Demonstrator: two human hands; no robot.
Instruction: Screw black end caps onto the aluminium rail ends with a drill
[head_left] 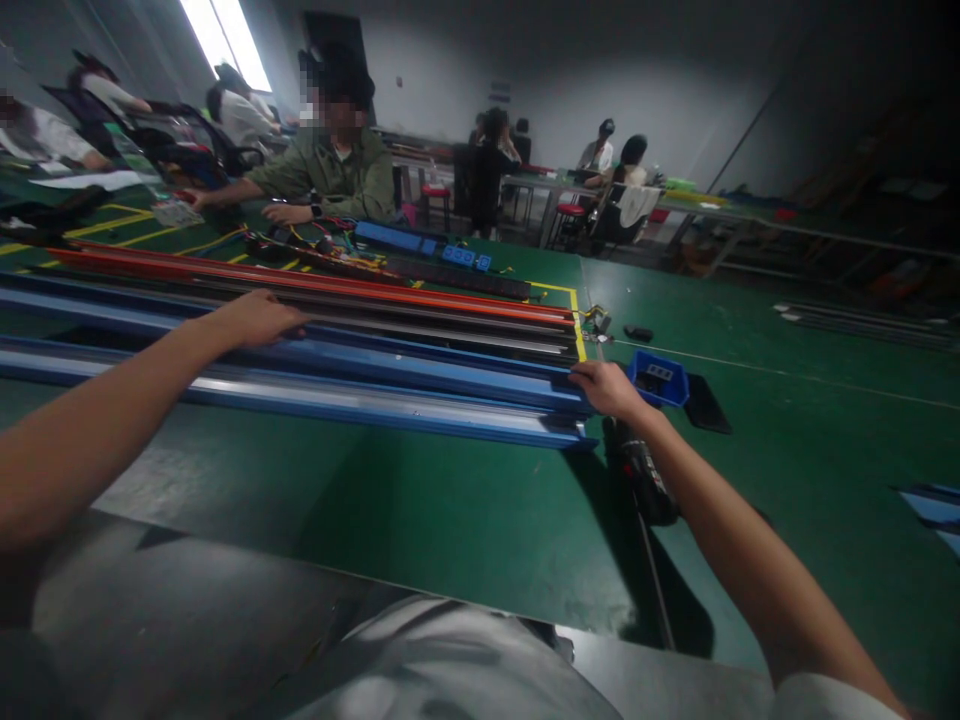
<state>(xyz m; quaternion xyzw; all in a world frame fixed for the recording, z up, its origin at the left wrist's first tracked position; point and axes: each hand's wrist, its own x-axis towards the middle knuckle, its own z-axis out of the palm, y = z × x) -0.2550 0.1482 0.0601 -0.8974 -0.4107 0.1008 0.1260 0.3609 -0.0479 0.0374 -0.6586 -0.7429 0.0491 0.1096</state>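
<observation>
Two long blue metal profiles lie side by side on the green table, running left to right. My left hand [262, 320] is closed over the far blue profile [420, 368] along its length, its fingertips hidden behind the edge. At that profile's right end, my right hand [606, 388] pinches the tip between thumb and fingers. Nearer to me is the second blue profile [375, 402], its silvery inner channel facing up; neither hand touches it. Just below my right hand lies a dark power tool [645, 475], partly in shadow.
Behind the profiles lie orange and black strips [450, 292] and a blue power strip with wires [420, 243]. A blue bin [660, 378] and a dark flat object [707, 403] sit right. Across the table a person in a green shirt [330, 175] handles something; others sit farther back.
</observation>
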